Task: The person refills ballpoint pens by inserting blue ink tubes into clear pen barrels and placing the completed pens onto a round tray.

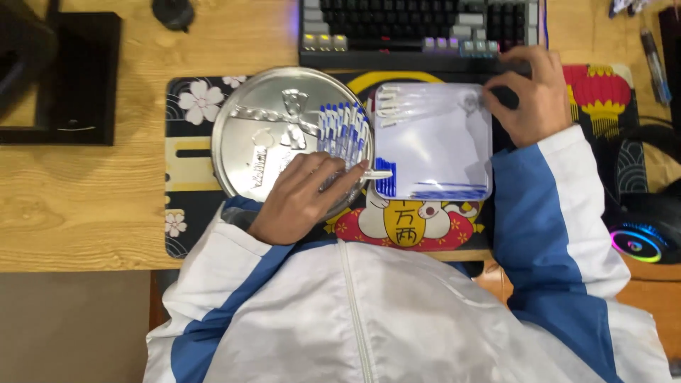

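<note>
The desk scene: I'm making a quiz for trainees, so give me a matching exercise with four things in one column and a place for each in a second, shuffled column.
Things:
1. Round metal tray
2. Square white tray
3. Keyboard
4. Headset

Places:
A. at the desk's right edge, beside the right sleeve
B. at the top, beyond both trays
C. under the left hand, holding a bunch of blue-capped pens
D. right of the round tray, its far corner touched by the right hand

Pairs: 1-C, 2-D, 3-B, 4-A
</note>
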